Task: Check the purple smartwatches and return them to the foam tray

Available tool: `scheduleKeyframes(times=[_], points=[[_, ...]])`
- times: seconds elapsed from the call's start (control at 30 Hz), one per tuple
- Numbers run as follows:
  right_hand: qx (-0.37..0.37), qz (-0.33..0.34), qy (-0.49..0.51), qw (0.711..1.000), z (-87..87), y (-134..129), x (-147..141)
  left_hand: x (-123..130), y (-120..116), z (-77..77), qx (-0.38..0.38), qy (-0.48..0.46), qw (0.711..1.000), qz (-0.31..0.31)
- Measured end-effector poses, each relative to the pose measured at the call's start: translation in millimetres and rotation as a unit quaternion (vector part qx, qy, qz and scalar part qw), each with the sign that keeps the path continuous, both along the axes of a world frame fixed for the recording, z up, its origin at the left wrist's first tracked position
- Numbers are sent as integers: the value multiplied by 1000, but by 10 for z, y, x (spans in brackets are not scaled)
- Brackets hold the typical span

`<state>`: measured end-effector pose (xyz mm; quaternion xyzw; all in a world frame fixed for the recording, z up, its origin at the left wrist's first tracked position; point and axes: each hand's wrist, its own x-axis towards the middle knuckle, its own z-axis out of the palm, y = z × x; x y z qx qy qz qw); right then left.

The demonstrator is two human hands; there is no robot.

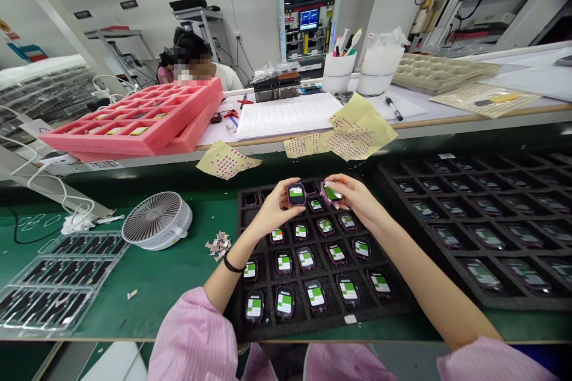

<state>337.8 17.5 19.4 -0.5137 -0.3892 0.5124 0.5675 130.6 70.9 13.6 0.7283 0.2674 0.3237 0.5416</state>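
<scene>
My left hand (282, 205) pinches a smartwatch body (296, 193) by its edges, its lit screen showing green and white. Another watch body (332, 192) with a green screen is gripped at its side by my right hand (351, 196). Both are held over the far rows of a black foam tray (322, 327). Several more watch bodies, such as one at the front (315, 295), lie in the tray's pockets with green-and-white screens lit. Watches in the far row look dark, and my hands partly hide that row.
A second foam tray (451, 274) of dark-screened watches lies right. Left are a round fan (156, 220), small loose pieces (218, 244) and a clear plastic tray (62, 286). The shelf ahead carries pink foam trays (152, 131), papers (286, 116) and white cups (338, 71). A person (196, 53) sits beyond.
</scene>
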Motion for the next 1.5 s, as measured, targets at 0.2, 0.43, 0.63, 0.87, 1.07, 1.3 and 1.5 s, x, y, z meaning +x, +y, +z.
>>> scheduleKeyframes(times=[0.2,0.43,0.63,0.87,1.07,1.3,1.5], points=[[-3,-3,-9,1000,23,-21,-9,5,-37,5,39,13,999,10],[19,57,-55,997,-33,-74,-121,23,-115,85,253,37,967,23],[72,75,-145,984,-54,-184,-281,74,-156,-32,383,185,904,47],[62,119,-108,985,41,-208,-243,23,-197,55,369,127,918,67],[31,219,15,975,93,-180,-175,-2,-225,162,351,21,935,42],[25,208,38,977,116,-229,-155,20,-284,166,354,21,935,22],[24,196,25,980,99,-254,-187,23,-279,149,368,11,929,28]])
